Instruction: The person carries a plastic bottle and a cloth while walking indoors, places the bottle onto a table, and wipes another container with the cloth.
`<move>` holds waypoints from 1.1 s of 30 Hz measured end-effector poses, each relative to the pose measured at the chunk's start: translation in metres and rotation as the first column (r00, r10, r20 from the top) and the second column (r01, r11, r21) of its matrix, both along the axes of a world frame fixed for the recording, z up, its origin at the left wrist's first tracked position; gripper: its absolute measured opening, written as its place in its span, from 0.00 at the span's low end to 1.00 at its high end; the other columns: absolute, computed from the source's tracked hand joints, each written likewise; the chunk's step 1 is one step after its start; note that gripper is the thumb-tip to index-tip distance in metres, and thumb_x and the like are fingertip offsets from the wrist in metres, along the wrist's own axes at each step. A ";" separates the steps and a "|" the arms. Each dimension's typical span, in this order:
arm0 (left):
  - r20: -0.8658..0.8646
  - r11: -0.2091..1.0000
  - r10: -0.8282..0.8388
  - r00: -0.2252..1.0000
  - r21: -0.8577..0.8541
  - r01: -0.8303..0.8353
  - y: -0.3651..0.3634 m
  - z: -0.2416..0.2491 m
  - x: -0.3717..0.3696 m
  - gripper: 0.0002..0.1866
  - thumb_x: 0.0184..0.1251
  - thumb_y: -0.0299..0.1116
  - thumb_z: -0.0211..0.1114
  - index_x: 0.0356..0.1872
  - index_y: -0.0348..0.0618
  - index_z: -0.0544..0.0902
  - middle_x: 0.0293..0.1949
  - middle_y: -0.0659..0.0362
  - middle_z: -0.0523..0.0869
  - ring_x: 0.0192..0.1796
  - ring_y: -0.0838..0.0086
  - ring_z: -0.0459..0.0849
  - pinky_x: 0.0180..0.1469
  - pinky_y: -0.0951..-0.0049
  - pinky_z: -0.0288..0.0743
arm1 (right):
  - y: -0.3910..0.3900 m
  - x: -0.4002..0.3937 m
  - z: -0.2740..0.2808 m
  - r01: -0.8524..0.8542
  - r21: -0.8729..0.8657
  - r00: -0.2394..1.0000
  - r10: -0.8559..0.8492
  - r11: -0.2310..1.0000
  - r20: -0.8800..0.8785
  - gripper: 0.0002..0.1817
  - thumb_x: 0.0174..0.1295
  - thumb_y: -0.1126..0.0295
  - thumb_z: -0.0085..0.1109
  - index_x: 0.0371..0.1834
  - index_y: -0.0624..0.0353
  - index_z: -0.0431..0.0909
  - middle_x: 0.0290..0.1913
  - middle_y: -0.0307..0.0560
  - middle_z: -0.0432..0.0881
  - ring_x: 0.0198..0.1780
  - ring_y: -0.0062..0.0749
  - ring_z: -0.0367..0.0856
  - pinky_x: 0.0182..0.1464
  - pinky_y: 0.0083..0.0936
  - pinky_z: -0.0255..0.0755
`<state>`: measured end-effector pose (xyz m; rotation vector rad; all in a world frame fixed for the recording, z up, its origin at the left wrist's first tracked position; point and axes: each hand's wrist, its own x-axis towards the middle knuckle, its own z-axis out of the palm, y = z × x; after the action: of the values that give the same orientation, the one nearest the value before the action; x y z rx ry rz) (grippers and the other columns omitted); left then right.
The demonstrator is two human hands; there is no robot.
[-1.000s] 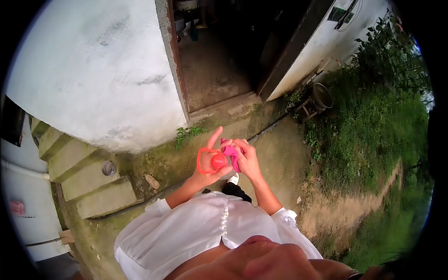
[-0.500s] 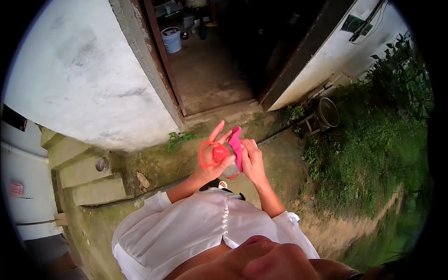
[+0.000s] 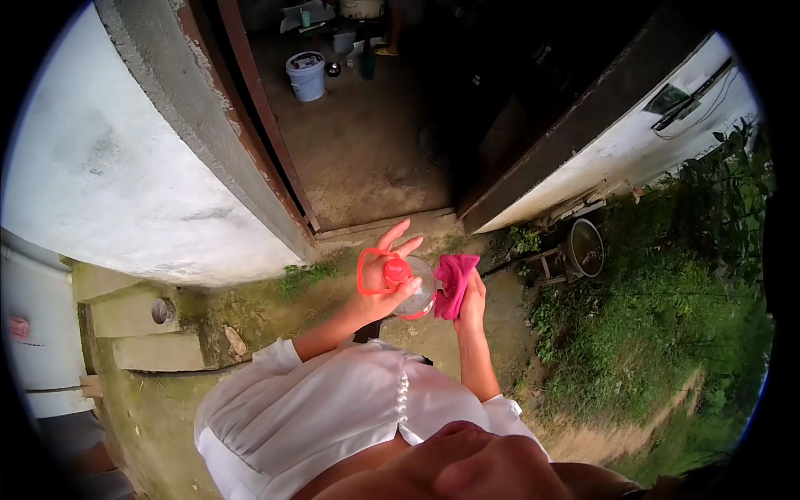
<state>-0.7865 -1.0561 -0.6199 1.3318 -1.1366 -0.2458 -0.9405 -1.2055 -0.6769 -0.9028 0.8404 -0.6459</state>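
A clear bottle [image 3: 421, 293] with a red cap and a red loop handle [image 3: 362, 275] is in front of my body, seen from above. My left hand [image 3: 385, 279] holds it near the cap, thumb across the top and some fingers stretched out. On its right side, my right hand [image 3: 471, 307] holds a bunched magenta cloth [image 3: 453, 286] close beside the bottle. Whether the cloth touches the bottle is hard to tell.
Ahead is an open doorway [image 3: 375, 179] with a white bucket [image 3: 307, 79] inside. A person's foot [image 3: 387, 51] shows deeper in. Concrete steps [image 3: 158, 352] are at left; a round basin [image 3: 586, 248] on a stand and plants are at right.
The magenta cloth and my right hand have moved right, away from the bottle's side, and the cloth is more bunched. The view has shifted slightly towards the doorway.
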 end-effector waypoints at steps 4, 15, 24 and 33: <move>0.022 0.996 0.074 0.997 0.057 -0.076 -0.044 0.009 0.055 0.27 0.63 0.38 0.71 0.59 0.33 0.80 0.74 0.40 0.66 0.74 0.49 0.68 0.68 0.53 0.68 | -0.026 0.057 0.050 -0.227 -0.480 0.970 0.151 0.847 -0.191 0.14 0.75 0.70 0.48 0.54 0.64 0.80 0.49 0.45 0.85 0.43 0.30 0.80 0.48 0.27 0.76; -0.080 0.960 0.277 0.958 0.051 -0.274 -0.115 -0.003 0.164 0.27 0.67 0.35 0.69 0.64 0.34 0.78 0.74 0.43 0.67 0.73 0.51 0.70 0.71 0.57 0.66 | -0.081 0.209 0.066 -0.387 -0.877 0.911 0.267 0.283 -0.316 0.15 0.69 0.67 0.56 0.54 0.64 0.80 0.52 0.55 0.81 0.53 0.51 0.74 0.58 0.41 0.69; -0.076 0.913 0.408 0.910 0.045 -0.406 -0.184 0.002 0.225 0.28 0.68 0.33 0.67 0.66 0.32 0.75 0.71 0.41 0.71 0.73 0.54 0.71 0.71 0.57 0.65 | -0.195 0.326 0.053 -0.539 -0.753 0.794 0.526 0.378 -0.304 0.13 0.68 0.71 0.51 0.49 0.67 0.81 0.45 0.59 0.83 0.48 0.55 0.77 0.56 0.43 0.70; -0.053 0.910 0.408 0.911 -0.063 -0.411 -0.345 0.007 0.316 0.27 0.69 0.31 0.65 0.67 0.31 0.74 0.72 0.41 0.69 0.74 0.54 0.69 0.72 0.58 0.64 | -0.353 0.416 0.059 -0.535 -0.692 0.794 0.568 0.485 -0.216 0.15 0.71 0.70 0.50 0.53 0.63 0.82 0.51 0.58 0.84 0.54 0.52 0.78 0.62 0.40 0.69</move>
<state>-0.4707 -1.4014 -0.6126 1.4588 -0.7998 0.0781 -0.5250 -1.5588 -0.6183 -1.8035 0.1555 -0.3978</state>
